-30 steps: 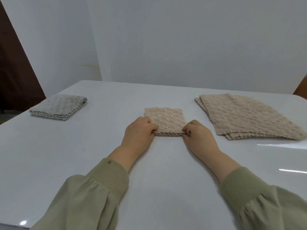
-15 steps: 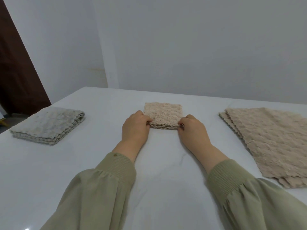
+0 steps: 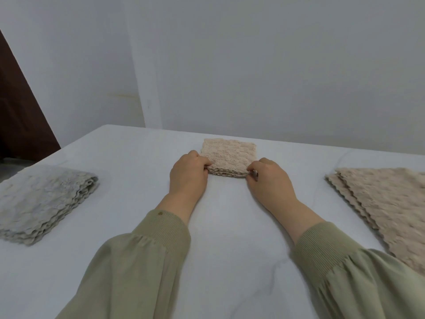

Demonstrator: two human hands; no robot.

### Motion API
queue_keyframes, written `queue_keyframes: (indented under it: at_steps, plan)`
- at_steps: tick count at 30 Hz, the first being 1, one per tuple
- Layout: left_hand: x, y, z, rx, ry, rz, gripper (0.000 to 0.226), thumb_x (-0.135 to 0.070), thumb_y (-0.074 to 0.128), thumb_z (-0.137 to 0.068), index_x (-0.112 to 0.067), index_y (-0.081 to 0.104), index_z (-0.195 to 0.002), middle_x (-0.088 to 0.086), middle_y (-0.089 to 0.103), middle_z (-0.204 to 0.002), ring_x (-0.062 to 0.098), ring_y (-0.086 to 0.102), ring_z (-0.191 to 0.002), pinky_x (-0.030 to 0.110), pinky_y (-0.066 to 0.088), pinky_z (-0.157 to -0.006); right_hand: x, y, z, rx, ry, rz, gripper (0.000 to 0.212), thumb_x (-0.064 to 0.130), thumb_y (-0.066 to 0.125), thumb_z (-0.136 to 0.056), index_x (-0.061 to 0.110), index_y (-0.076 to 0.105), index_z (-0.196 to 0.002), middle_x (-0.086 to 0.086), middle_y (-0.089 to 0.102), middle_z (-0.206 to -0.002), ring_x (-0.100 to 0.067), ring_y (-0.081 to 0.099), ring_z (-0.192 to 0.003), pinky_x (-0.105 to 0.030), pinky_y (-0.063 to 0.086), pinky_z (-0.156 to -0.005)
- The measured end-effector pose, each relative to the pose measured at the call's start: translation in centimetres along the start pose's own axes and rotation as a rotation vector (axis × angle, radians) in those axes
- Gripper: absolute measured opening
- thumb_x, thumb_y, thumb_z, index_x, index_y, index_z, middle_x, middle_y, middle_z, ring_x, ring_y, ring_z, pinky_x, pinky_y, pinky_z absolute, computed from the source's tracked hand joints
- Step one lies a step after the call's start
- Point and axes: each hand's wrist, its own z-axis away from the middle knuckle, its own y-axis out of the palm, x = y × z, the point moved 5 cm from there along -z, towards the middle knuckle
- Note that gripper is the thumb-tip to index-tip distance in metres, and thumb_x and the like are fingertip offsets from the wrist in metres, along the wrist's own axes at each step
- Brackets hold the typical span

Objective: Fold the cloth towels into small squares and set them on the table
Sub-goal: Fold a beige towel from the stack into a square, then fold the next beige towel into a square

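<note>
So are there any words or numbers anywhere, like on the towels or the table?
None: nothing here can be read.
The small beige towel, the grey towel, the beige pile, the table and the wall are all plain.
The left sleeve has a tiny round spot, too small to tell what it is.
</note>
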Motion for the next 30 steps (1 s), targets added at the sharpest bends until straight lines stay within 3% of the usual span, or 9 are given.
queue_keyframes:
  at_steps: [7, 15, 23, 25, 27, 30]
  plan:
    - [-1.1, -0.5, 3.4, 0.047, -0.021, -0.011, 0.043, -0.008, 0.042, -0.092, -0.019, 0.052, -0.132, 0.005, 0.05, -0.126, 0.024, 0.044, -0.114, 0.034, 0.04, -0.089, 0.5, -1.1, 2.0, -0.02, 0.04, 0.022, 0.019, 0.016, 0.052, -0.088, 0.009, 0.064, -0.101, -0.006, 0.059, -0.1, -0.026, 0.055, -0.096, -0.032, 0.043, -0.071]
    - [-5.4, -1.6, 9.3, 0.133, 0.039, -0.096, 0.038, -0.013, 0.039, -0.093, -0.016, 0.052, -0.129, 0.003, 0.051, -0.127, 0.023, 0.044, -0.115, 0.034, 0.04, -0.09, 1.4, -3.4, 7.6, 0.003, 0.047, 0.039, 0.024, 0.016, 0.049, -0.089, 0.008, 0.062, -0.107, -0.007, 0.059, -0.109, -0.024, 0.052, -0.102, -0.031, 0.04, -0.073]
    - [-10.6, -2.9, 16.1, 0.194, 0.142, -0.198, 0.025, -0.025, 0.035, -0.096, -0.015, 0.056, -0.106, 0.003, 0.055, -0.115, 0.024, 0.046, -0.107, 0.033, 0.035, -0.082, 2.1, -6.7, 14.9, 0.075, 0.056, 0.167, 0.025, 0.021, 0.043, -0.091, 0.008, 0.058, -0.106, -0.007, 0.056, -0.109, -0.024, 0.048, -0.101, -0.033, 0.039, -0.075]
    - [-11.6, -3.2, 17.7, 0.22, 0.168, -0.201, 0.031, -0.029, 0.034, -0.097, -0.017, 0.056, -0.115, 0.004, 0.051, -0.128, 0.024, 0.039, -0.122, 0.036, 0.033, -0.095, 1.8, -7.7, 16.5, 0.084, 0.066, 0.179, 0.025, 0.021, 0.042, -0.091, 0.007, 0.058, -0.106, -0.008, 0.056, -0.109, -0.025, 0.048, -0.1, -0.033, 0.039, -0.075]
    - [-12.5, -3.8, 19.3, 0.25, 0.181, -0.201, 0.038, -0.034, 0.032, -0.098, -0.018, 0.051, -0.128, 0.004, 0.036, -0.146, 0.024, 0.018, -0.14, 0.043, 0.019, -0.11, 1.3, -8.8, 18.1, 0.097, 0.081, 0.185, 0.024, 0.021, 0.042, -0.091, 0.007, 0.057, -0.104, -0.009, 0.056, -0.108, -0.026, 0.048, -0.1, -0.033, 0.039, -0.075]
    - [-13.3, -4.3, 21.7, 0.348, 0.185, -0.196, 0.049, -0.043, 0.029, -0.099, -0.021, 0.033, -0.143, 0.004, 0.015, -0.157, 0.023, -0.002, -0.146, 0.048, 0.006, -0.115, 0.5, -9.9, 20.6, 0.18, 0.077, 0.179, 0.029, 0.023, 0.041, -0.094, 0.007, 0.055, -0.113, -0.01, 0.054, -0.115, -0.026, 0.046, -0.106, -0.036, 0.042, -0.085]
